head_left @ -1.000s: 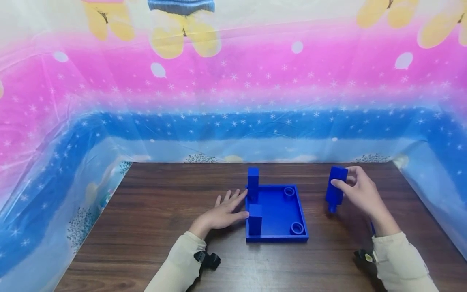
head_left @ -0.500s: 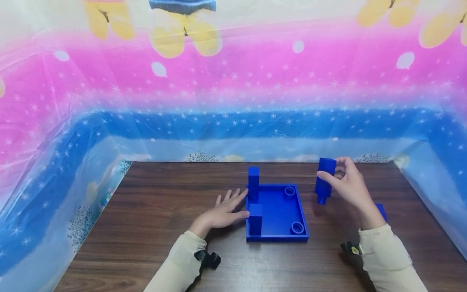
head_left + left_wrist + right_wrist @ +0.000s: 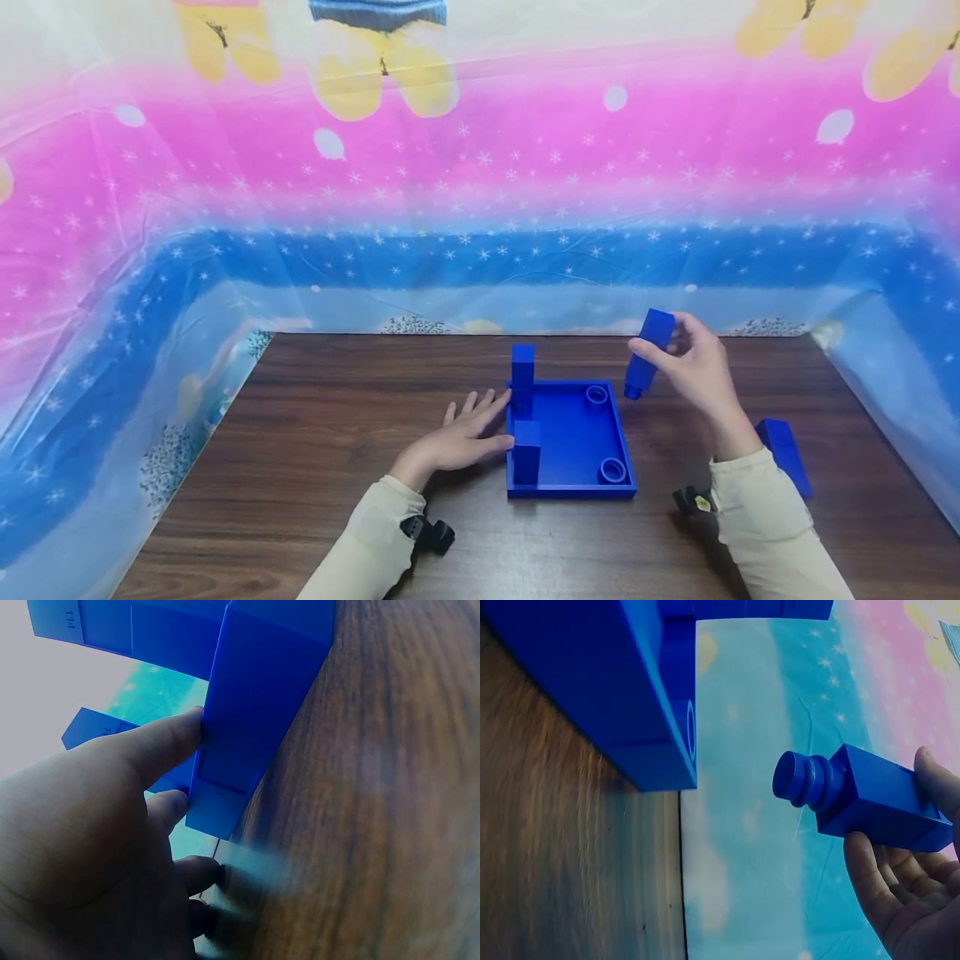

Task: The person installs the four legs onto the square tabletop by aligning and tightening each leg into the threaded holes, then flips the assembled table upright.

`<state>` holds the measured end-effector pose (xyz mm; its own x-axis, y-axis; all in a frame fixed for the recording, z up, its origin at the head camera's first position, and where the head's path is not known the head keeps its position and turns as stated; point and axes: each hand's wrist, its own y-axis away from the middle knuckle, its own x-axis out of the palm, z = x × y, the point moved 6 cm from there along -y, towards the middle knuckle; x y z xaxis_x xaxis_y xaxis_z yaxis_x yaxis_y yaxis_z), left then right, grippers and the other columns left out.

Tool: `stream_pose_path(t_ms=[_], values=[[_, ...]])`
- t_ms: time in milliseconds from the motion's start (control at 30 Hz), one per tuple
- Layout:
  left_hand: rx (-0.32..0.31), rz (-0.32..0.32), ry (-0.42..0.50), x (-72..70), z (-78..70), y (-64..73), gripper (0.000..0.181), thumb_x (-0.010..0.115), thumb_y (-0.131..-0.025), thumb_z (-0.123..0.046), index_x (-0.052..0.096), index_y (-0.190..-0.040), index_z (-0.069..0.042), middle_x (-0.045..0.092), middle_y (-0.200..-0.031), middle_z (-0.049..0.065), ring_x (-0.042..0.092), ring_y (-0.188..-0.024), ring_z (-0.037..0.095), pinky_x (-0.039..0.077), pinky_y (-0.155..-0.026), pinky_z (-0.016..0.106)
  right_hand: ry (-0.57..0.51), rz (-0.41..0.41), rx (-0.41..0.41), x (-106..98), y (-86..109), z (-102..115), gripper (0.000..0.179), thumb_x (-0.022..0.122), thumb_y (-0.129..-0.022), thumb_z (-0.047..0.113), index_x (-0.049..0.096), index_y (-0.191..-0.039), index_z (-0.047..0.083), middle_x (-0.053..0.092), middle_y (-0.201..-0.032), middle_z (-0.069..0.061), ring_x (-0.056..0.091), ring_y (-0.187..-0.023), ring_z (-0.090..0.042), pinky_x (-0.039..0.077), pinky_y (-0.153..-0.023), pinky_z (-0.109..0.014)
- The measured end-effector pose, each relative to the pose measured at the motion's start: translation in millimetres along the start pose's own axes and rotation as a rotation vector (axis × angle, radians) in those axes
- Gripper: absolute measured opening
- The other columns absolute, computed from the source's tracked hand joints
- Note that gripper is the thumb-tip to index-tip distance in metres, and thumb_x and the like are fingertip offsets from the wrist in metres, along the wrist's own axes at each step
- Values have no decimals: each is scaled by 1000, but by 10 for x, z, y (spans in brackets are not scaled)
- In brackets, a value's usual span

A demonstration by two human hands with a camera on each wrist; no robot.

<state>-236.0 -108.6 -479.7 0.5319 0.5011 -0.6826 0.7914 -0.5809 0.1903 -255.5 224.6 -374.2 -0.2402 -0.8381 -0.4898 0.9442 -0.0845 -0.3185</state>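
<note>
A square blue tray [image 3: 566,433] with a raised rim lies on the table. Blue square legs stand upright at its two left corners, a far leg [image 3: 522,367] and a near leg [image 3: 527,454]. Ring sockets show at its right corners, far socket [image 3: 597,395] and near socket [image 3: 612,471]. My left hand [image 3: 450,443] touches the tray's left side with fingers extended; the left wrist view shows fingertips against the tray wall [image 3: 255,712]. Between thumb and fingers, my right hand [image 3: 701,367] holds a blue leg [image 3: 885,799] with a ridged round end, tilted above the table beyond the far right corner.
Another blue leg [image 3: 783,458] lies on the wooden table [image 3: 315,433] at the right, partly hidden by the right sleeve. A patterned cloth [image 3: 480,250] hangs behind the table and along both sides.
My right hand has moved left and away from me with the leg, whose lower end now points down and left. The leg lying on the right has come into view. My left hand stays put.
</note>
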Motion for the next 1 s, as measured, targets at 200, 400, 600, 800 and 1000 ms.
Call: stream_pose_path(t_ms=[200, 400, 600, 800, 1000], values=[[5, -3, 0, 1, 3, 2, 83, 51, -107, -58, 13, -172, -23, 5, -176, 16, -10, -161, 39, -13, -125, 62, -54, -19, -61, 80, -46, 54, 49, 81, -96, 22, 61, -132, -4, 69, -111, -20, 66, -88, -8, 53, -76, -16], [12, -3, 2, 3, 5, 3, 83, 51, -107, -58, 14, -172, -22, 6, -176, 17, -9, -161, 40, -12, -125, 63, -98, -3, -94, 161, -78, 121, 48, 79, -98, 20, 59, -136, -3, 67, -111, -20, 66, -87, -6, 56, -72, -17], [13, -1, 7, 1, 5, 2, 83, 51, -107, -57, 13, -172, -23, 6, -176, 17, -9, -161, 41, -11, -125, 63, -109, 6, -82, 244, -71, 98, 46, 77, -100, 25, 57, -131, -3, 66, -111, -20, 69, -94, -24, 59, -69, -21], [11, -3, 3, -4, -2, -2, 81, 51, -108, -55, 13, -172, -23, 6, -176, 17, -9, -161, 41, -12, -124, 63, -89, -14, -73, 299, -41, 61, 47, 79, -98, 30, 58, -125, -1, 69, -109, -18, 69, -93, -23, 57, -70, -22], [14, -6, 3, 3, 0, -13, 81, 51, -108, -55, 13, -172, -23, 6, -176, 18, -9, -160, 42, -11, -124, 64, -76, -36, -71, 348, -40, 24, 47, 83, -95, 31, 60, -123, 1, 72, -105, -16, 69, -88, -16, 56, -71, -22]])
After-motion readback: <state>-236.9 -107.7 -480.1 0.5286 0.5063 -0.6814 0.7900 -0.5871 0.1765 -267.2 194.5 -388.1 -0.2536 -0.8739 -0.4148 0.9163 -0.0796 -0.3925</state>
